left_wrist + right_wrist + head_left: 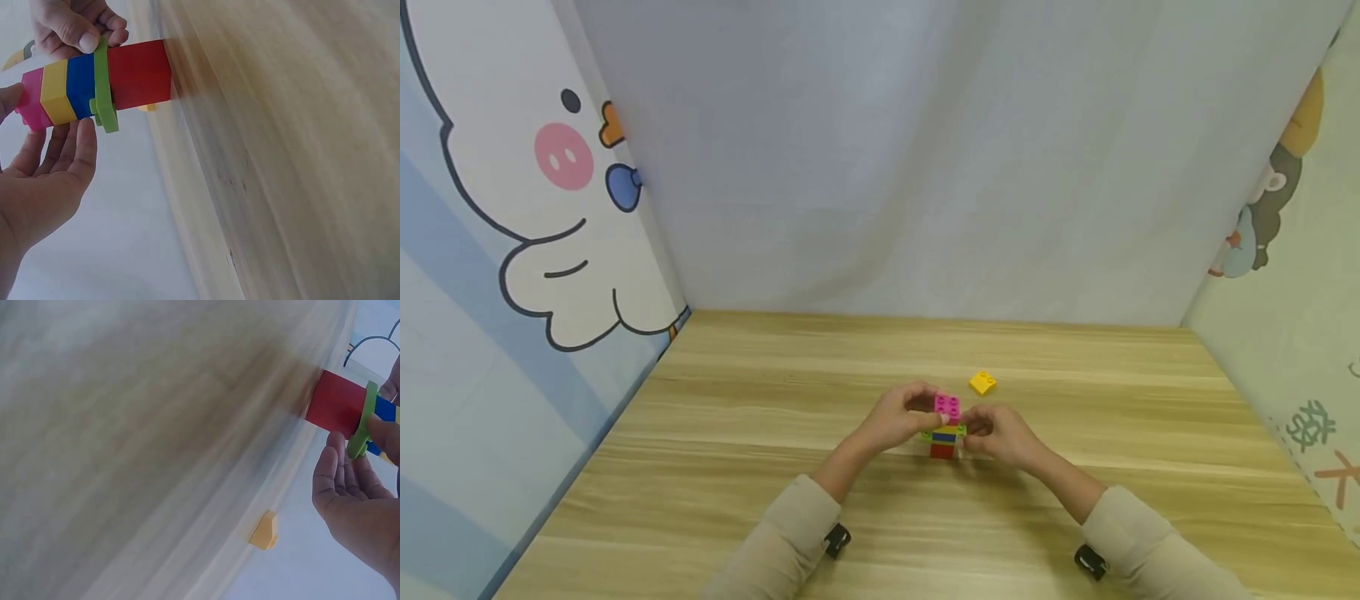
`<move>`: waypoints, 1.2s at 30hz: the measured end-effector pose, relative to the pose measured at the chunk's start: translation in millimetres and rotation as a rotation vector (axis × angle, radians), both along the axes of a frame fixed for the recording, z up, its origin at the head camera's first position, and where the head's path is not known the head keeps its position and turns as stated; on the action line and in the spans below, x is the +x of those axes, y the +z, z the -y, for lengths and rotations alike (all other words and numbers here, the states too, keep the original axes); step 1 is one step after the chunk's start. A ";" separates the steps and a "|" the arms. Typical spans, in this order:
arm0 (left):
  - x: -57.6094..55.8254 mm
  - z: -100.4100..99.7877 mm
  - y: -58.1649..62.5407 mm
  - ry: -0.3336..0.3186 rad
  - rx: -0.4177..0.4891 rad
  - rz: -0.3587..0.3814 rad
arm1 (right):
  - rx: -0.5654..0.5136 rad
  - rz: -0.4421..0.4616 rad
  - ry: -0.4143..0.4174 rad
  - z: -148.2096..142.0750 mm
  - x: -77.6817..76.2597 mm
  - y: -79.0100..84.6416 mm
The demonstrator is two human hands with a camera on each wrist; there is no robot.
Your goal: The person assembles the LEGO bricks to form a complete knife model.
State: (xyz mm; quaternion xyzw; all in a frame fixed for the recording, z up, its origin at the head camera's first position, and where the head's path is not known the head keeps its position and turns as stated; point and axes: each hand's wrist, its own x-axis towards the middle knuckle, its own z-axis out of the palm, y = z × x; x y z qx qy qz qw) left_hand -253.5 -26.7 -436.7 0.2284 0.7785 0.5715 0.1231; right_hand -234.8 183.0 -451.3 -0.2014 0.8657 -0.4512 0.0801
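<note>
A small tower of toy building bricks stands upright on the wooden table. Its red brick (942,451) is at the bottom, then a long green plate (104,87), a blue brick (80,84), a yellow brick (57,94) and a pink brick (947,405) on top. My left hand (897,418) holds the top from the left, its thumb on the pink brick and its fingers behind the tower. From the other side my right hand (1006,437) pinches the jutting end of the green plate, thumb above and fingers beneath in the right wrist view.
A loose yellow brick (982,382) lies on the table (760,400) behind the tower, slightly right. A pale curtain (910,167) hangs along the table's back edge, with printed panels at left and right.
</note>
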 end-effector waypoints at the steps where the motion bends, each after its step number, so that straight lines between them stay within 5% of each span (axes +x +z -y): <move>1: -0.6 0.0 0.5 0.001 -0.002 -0.002 | 0.001 0.000 -0.001 -0.1 -0.5 0.3; 7: 0.9 -0.5 2.6 0.010 0.025 -0.020 | 0.006 -0.009 -0.007 -0.8 -2.9 -0.9; 16: 22.6 4.7 27.4 0.021 0.058 -0.009 | 0.003 -0.006 -0.007 0.1 -3.8 -1.7; 25: 5.1 11.4 -8.4 -0.005 0.002 -0.005 | -0.022 0.002 -0.002 -0.2 -1.1 -2.5; 36: 1.3 17.0 -15.9 -0.003 -0.074 0.059 | -0.024 0.014 -0.007 -0.2 1.0 -0.9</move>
